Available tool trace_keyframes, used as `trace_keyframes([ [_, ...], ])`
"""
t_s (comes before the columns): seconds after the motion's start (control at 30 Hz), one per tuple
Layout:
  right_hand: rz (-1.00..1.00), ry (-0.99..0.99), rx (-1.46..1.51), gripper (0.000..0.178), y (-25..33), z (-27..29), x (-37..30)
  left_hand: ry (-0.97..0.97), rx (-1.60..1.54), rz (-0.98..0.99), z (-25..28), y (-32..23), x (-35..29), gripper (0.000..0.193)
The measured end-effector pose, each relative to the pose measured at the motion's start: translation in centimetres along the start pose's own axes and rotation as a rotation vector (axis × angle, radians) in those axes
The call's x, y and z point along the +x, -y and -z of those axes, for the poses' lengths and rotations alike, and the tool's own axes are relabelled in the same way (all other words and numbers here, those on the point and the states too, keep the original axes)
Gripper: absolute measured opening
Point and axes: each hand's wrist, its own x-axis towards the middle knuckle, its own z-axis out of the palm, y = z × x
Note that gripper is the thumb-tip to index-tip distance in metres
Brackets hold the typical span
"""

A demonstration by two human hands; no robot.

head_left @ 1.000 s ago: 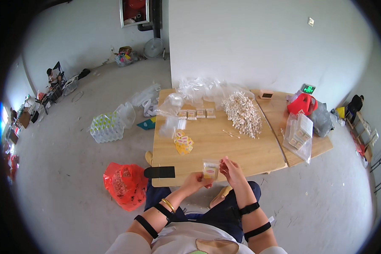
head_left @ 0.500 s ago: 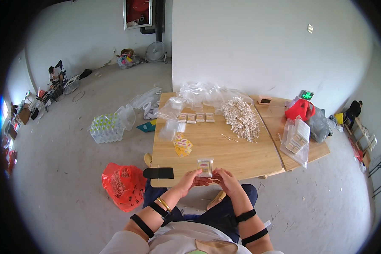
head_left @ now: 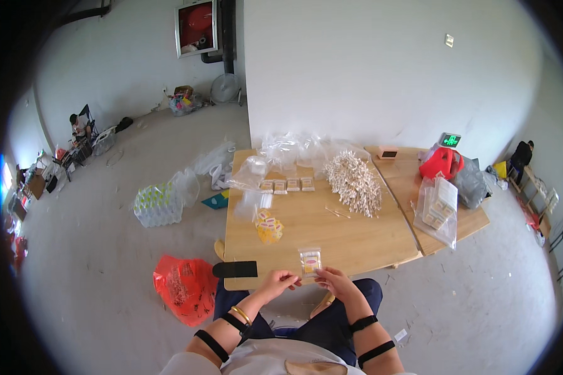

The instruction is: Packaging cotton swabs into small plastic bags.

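Over the table's near edge I hold a small clear bag of cotton swabs (head_left: 311,261) with a yellow and red label card inside. My right hand (head_left: 336,283) pinches its lower right corner between thumb and fingers. Just left of the bag, apart from it, is my left hand (head_left: 279,284); its fingertips are drawn together, and whatever they hold is too small to make out. Farther back lies a big heap of loose cotton swabs (head_left: 355,184). Several filled swab packs (head_left: 293,185) stand in a row beside it. Yellow label cards (head_left: 269,227) are scattered at the left.
Clear plastic bags (head_left: 288,149) lie along the table's back. A black strip (head_left: 235,269) sits at the near left corner. On the right are a red bag (head_left: 441,164) and stacked packs (head_left: 441,203). A red plastic sack (head_left: 184,289) stands on the floor at left.
My left hand has come off the swab bag and moved slightly left. My right hand keeps the bag, which now stands more fully in view. The head view has tilted up a little.
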Motion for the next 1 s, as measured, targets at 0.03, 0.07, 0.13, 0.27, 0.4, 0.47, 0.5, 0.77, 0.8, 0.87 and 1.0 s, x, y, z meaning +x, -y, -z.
trace_keyframes([
  [0.03, -0.027, -0.077, 0.041, 0.023, -0.7, 0.8, 0.3, 0.001, 0.005, -0.004, 0.7, 1.3, 0.1, 0.028],
  [0.07, -0.054, -0.157, 0.080, 0.023, -1.2, 1.7, 0.6, -0.042, -0.042, 0.029, 1.5, 2.2, 0.2, 0.027],
  [0.13, -0.045, -0.242, 0.095, 0.023, -1.9, 3.8, 1.1, -0.078, -0.089, 0.055, 3.3, 4.3, 0.9, 0.027],
  [0.27, -0.039, -0.360, 0.026, 0.025, -0.5, 5.1, 2.8, -0.273, 0.339, 0.127, 7.8, 8.1, 1.6, 0.034],
  [0.4, -0.026, -0.469, -0.172, 0.026, 1.8, 6.3, 5.4, -0.365, 0.663, 0.261, 8.9, 7.8, 3.0, 0.038],
  [0.47, -0.012, -0.495, -0.224, 0.026, 3.1, 6.2, 7.1, -0.509, 0.745, 0.201, 8.5, 6.9, 3.3, 0.038],
  [0.5, -0.002, -0.516, -0.272, 0.026, 3.7, 6.2, 8.0, -0.656, 0.829, 0.146, 8.3, 6.5, 3.5, 0.039],
  [0.77, 0.143, -0.639, -0.492, 0.027, 7.7, 8.7, 19.7, -0.747, 1.294, -0.074, 12.2, 10.9, 8.3, 0.064],
  [0.8, 0.195, -0.673, -0.549, 0.027, 8.2, 9.7, 21.2, -0.693, 1.203, -0.072, 12.0, 10.3, 8.6, 0.064],
  [0.87, 0.196, -0.676, -0.510, 0.027, 9.7, 9.2, 24.8, -0.659, 1.116, -0.045, 12.6, 9.6, 7.6, 0.065],
  [1.0, 0.171, -0.774, -0.560, 0.025, 11.8, 11.6, 30.2, -0.620, 1.084, -0.020, 12.5, 7.6, 7.9, 0.066],
])
